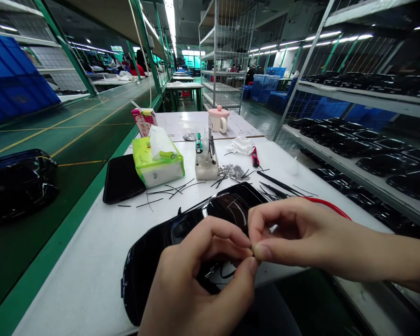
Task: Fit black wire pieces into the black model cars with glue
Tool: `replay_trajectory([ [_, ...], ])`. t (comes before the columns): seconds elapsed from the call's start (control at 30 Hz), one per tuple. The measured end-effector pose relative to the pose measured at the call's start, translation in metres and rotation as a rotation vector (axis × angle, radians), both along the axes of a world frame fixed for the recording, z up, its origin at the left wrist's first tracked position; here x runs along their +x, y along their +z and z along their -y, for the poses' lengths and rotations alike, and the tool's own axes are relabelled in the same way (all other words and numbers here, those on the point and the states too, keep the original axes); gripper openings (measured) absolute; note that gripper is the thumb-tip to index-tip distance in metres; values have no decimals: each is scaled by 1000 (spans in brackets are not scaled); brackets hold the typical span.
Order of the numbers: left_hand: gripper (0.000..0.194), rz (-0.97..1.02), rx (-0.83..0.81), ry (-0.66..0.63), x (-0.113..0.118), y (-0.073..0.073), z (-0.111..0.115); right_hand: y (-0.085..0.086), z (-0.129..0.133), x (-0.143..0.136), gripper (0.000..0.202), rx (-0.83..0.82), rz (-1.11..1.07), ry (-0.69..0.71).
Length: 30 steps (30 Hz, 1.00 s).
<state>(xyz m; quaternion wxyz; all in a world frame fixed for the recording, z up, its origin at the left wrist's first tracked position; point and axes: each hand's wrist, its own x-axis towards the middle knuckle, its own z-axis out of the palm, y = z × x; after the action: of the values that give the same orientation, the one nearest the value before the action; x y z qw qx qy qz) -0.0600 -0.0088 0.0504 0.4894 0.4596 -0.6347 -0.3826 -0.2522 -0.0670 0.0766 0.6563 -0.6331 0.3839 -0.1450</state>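
At the near edge of the table, my left hand and my right hand meet fingertip to fingertip, each closed in a pinch. Something tiny and dark shows between the fingertips, too small and covered to name. A thin black loop hangs just below them; whether it joins what I pinch is unclear. Under and behind my hands lies a glossy black plastic housing, partly hidden by my left hand. Black tweezers and a red cord or handle lie beyond my right hand.
On the white table are a tissue pack, black phone-like slab, clear tool stand, small metal pieces, black strips, red cutter and lidded mug. A conveyor runs left; racks stand right.
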Motion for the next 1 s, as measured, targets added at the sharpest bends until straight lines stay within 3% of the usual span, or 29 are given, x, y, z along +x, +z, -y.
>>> replay_trajectory([
  [0.27,30,15,-92,67,-4,0,0,-8,-4,1,25,7,58,-32],
  [0.53,26,-60,-12,36,-2,2,1,-6,-7,1,29,58,93,-40],
  [0.73,17,-106,144,-74,6,2,1,-1,-4,-4,24,90,99,29],
  [1.0,19,-10,115,-94,11,4,-3,4,-3,-3,21,78,80,50],
])
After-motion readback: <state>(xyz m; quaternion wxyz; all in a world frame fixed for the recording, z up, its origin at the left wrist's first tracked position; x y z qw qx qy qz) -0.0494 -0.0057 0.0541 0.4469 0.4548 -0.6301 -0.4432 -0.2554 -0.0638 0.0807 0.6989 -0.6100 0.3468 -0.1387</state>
